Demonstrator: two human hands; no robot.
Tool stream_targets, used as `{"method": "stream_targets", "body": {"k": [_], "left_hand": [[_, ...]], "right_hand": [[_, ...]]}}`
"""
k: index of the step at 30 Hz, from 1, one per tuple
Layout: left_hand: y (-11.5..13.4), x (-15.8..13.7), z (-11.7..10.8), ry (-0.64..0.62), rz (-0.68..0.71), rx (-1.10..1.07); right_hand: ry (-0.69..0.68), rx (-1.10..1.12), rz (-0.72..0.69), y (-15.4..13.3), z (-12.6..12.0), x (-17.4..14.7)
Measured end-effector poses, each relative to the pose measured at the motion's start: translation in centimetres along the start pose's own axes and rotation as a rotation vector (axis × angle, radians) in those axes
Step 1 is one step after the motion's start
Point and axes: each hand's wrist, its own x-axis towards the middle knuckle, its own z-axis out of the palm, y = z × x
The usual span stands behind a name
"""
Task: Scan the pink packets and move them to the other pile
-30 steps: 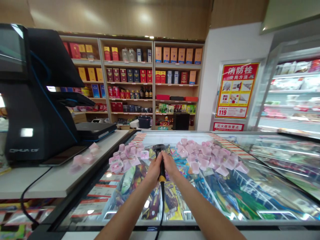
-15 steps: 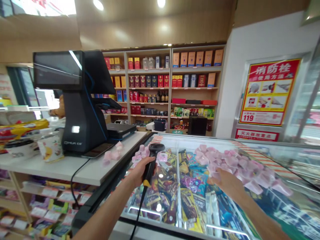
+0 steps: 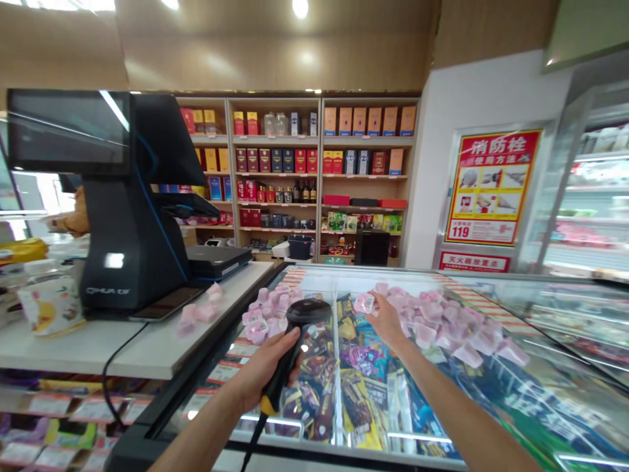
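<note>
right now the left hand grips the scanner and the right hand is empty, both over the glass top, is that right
One thing is wrong: the right hand isn't empty. The head view shows it holding a pink cup. The left hand does grip the scanner, and both are over the glass top.

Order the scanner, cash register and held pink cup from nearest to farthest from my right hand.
1. Held pink cup: in your right hand.
2. Scanner: leftward, in your left hand.
3. Cash register: far left, on the counter.
</note>
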Motion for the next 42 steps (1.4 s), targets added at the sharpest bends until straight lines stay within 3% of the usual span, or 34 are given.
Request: {"method": "stream_targets", "body": {"k": [9, 17, 28, 33, 42], "left_hand": [[0.3, 0.2, 1.6, -0.146, -0.002, -0.05], [1.0, -0.4, 1.8, -0.262, -0.052, -0.144], [2.0, -0.7, -2.9, 0.132, 0.034, -0.083], [1.3, -0.6, -4.7, 0.222, 0.038, -0.081], [0.7, -0.8, -5.6, 0.306, 0.03, -0.107]], "right_hand": [[0.09, -0.071, -0.029, 0.3, 1.7, 0.5], [0.116, -0.141, 0.036, -0.1, 2.5, 0.4], [-0.103, -0.278, 0.251, 0.0, 6.9, 0.7], [-0.143, -0.327, 0.315, -1.9, 9.5, 1.3], [-0.262, -0.354, 0.26, -5.5, 13.3, 2.0]]}}
